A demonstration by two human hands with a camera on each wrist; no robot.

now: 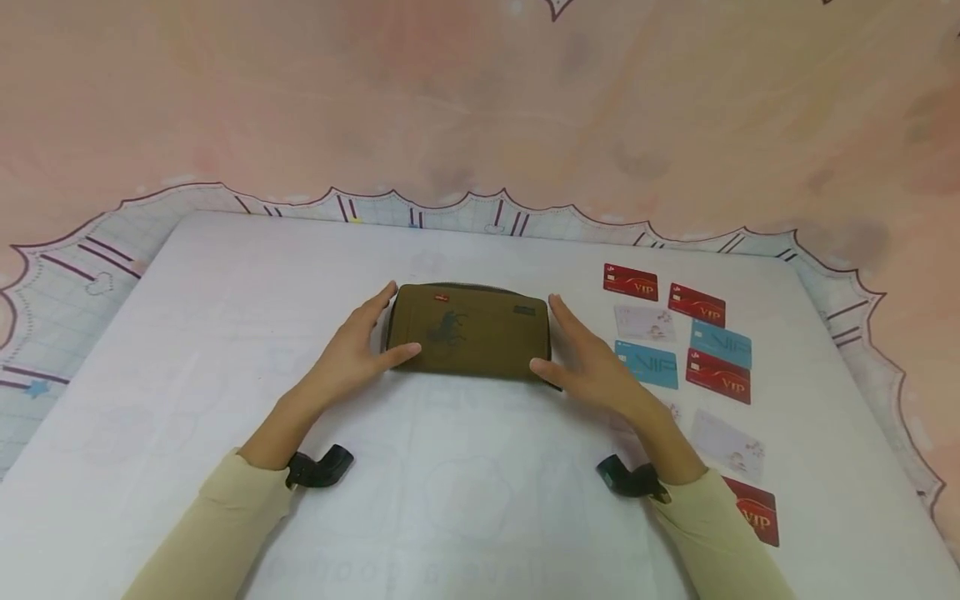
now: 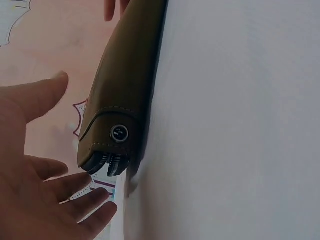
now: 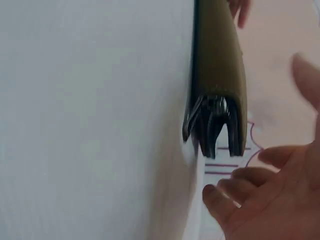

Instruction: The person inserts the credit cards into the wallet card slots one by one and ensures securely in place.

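Observation:
An olive-brown zip wallet (image 1: 487, 333) with a dark printed figure and a small red tag lies on the white table in the head view. My left hand (image 1: 348, 346) is beside its left end, fingers spread, the thumb overlapping the front corner in this view. Around the opposite end is my right hand (image 1: 588, 358), likewise with spread fingers and its thumb at the near corner. In the left wrist view, the wallet's end (image 2: 119, 115) shows a round metal stud and zipper teeth, with a gap before the palm. The right wrist view shows the other end (image 3: 217, 80), open in dark folds, apart from the fingers.
Right of the wallet, several cards lie on the white table (image 1: 187, 333): red VIP cards (image 1: 628, 283), blue VIP cards (image 1: 645, 364) and pale patterned cards (image 1: 727, 442). My right forearm partly covers some. A pinkish patterned cloth (image 1: 450, 100) surrounds the table's far side.

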